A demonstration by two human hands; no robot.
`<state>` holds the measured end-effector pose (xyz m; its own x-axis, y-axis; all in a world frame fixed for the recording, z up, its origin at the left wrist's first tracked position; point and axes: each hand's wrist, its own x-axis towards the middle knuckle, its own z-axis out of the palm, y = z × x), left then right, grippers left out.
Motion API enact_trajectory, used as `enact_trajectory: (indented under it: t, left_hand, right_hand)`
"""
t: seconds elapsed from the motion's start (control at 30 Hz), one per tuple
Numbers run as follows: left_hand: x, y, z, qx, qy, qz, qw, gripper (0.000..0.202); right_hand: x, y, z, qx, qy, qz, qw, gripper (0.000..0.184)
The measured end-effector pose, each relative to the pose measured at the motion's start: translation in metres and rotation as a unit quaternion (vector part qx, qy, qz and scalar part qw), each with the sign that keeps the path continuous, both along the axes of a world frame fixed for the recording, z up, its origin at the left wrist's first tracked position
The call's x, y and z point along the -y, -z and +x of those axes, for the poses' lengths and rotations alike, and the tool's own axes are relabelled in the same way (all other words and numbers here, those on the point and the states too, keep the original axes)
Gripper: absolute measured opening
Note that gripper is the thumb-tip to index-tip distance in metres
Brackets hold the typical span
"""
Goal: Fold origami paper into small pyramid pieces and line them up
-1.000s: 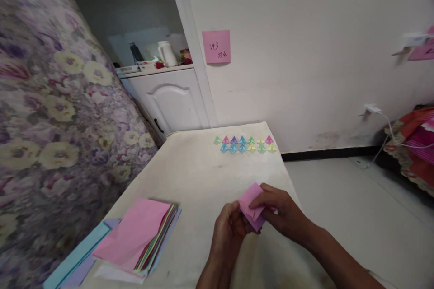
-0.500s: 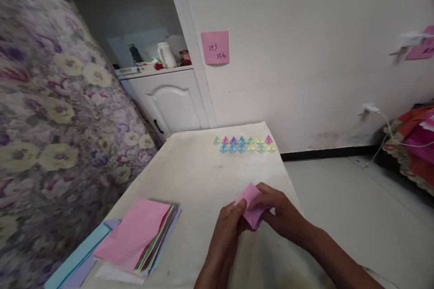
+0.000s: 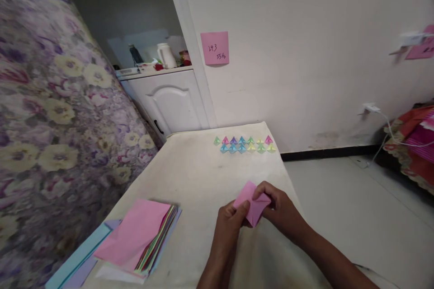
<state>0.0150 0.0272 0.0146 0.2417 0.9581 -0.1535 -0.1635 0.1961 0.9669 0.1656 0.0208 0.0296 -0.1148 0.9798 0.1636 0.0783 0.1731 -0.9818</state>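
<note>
Above the near right part of the table point(image 3: 196, 180), a folded piece of pink paper point(image 3: 251, 205) is held between both hands. My left hand point(image 3: 229, 220) is closed on its left side, with the thumb lying on the top face. On the right side, my right hand point(image 3: 276, 203) pinches a corner flap, thumb and fingers around it. Crease lines run across the paper's face toward its lower point. The fingers beneath the paper are mostly hidden.
Two rows of small colourful folded paper pieces point(image 3: 242, 144) stand at the table's far edge. A stack of coloured paper point(image 3: 135, 232) lies at the near left, beside blue sheets point(image 3: 79, 255). A floral curtain point(image 3: 68, 135) hangs on the left; a pink note point(image 3: 214, 48) is on the wall.
My right fingers have shifted toward the paper's right corner, uncovering more of its creased face. The paper has turned slightly, and its right corner now shows. My left hand stays almost in place.
</note>
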Motion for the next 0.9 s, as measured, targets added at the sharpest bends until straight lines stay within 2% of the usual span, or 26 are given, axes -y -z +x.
enact_trajectory:
  t: [0.23,0.37,0.53,0.67,0.9]
  left_hand:
    - [-0.002,0.004,0.001,-0.006,-0.019,0.017,1.000,0.029]
    - [-0.003,0.006,0.001,-0.031,-0.035,0.023,0.999,0.030]
    - [-0.001,0.003,0.002,-0.089,-0.057,0.068,0.992,0.030]
    - [0.002,0.001,0.004,-0.112,-0.052,0.097,0.988,0.028]
    - [0.000,0.006,0.003,-0.146,-0.048,0.099,0.983,0.027]
  right_hand:
    - [0.000,0.000,0.000,-0.133,-0.025,-0.077,0.988,0.006]
    - [0.002,-0.001,0.005,-0.139,-0.013,-0.095,0.986,0.006]
    - [-0.001,0.006,0.006,-0.134,0.046,-0.084,0.986,0.019]
    - [-0.005,0.018,-0.002,-0.166,0.046,-0.115,0.978,0.038]
    - [-0.006,0.018,-0.006,-0.202,0.019,-0.109,0.973,0.028]
